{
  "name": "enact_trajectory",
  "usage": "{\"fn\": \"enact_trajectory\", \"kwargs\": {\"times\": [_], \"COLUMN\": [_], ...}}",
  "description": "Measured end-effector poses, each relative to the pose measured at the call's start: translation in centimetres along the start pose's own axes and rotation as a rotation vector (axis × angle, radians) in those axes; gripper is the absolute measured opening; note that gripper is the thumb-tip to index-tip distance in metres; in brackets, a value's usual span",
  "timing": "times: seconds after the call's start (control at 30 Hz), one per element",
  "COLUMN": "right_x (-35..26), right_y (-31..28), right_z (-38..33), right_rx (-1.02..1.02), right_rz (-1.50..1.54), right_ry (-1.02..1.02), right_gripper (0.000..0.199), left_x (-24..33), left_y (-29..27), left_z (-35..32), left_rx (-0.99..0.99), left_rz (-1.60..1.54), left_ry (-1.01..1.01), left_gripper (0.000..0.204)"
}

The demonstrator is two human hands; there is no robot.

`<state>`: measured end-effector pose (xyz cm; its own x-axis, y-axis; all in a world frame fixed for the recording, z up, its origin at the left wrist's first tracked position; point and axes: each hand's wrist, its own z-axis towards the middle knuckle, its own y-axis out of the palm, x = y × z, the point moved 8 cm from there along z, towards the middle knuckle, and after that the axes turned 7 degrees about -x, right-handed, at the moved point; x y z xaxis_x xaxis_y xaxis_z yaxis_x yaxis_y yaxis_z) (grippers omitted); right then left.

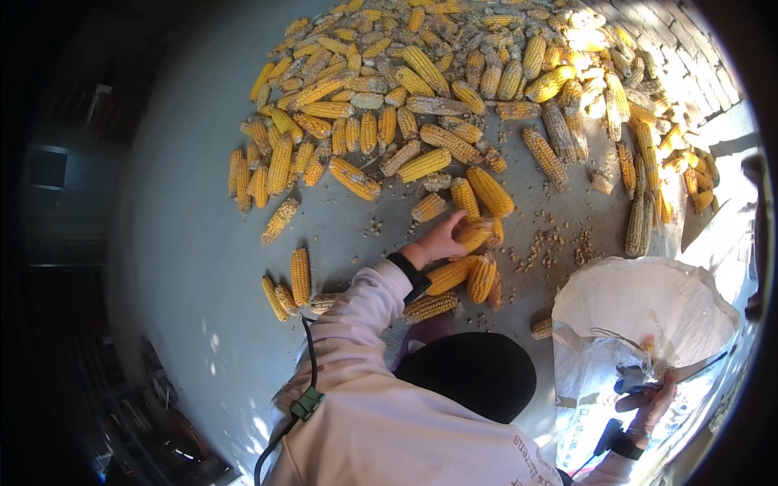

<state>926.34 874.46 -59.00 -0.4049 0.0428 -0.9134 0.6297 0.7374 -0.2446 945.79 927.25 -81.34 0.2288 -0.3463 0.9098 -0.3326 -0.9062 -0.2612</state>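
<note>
My left hand is closed around a yellow corn cob in the middle of the floor. Right beside it lie more cobs, among them a large yellow cob just beyond and a darker yellow cob closer to me. Off to the right, my right hand grips the edge of a white woven sack, whose mouth gapes toward the corn. Part of that hand is in shadow, and a dark patch by its fingers is unclear.
A broad heap of corn cobs spreads across the far floor up to a brick wall. Loose kernels are scattered between heap and sack. A few cobs lie apart at left. My dark-clad knee is close by.
</note>
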Motion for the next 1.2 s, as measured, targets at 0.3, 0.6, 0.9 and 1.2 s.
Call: {"fn": "enact_trajectory", "kwargs": {"times": [0.3,0.6,0.9,1.2], "right_x": [-0.2,-1.0,3.0,3.8], "right_y": [-0.6,3.9,2.1,-1.0], "right_z": [0.5,0.0,4.5,5.9], "right_rx": [0.100,-0.113,-0.132,-0.053], "right_rz": [-0.040,-0.276,-0.174,-0.040], "right_ry": [-0.018,0.308,0.359,0.298], "right_gripper": [0.032,0.058,0.046,0.046], "left_x": [-4.2,-3.3,-25.8,-28.2], "left_y": [-18.2,-14.4,-26.6,-25.2], "left_z": [-2.1,-4.9,-42.6,-34.4], "left_rx": [1.146,0.485,1.123,1.102], "left_rz": [0.576,0.339,0.198,0.103], "left_ry": [-0.572,0.211,-1.336,-0.853], "left_gripper": [0.077,0.057,0.088,0.058]}}
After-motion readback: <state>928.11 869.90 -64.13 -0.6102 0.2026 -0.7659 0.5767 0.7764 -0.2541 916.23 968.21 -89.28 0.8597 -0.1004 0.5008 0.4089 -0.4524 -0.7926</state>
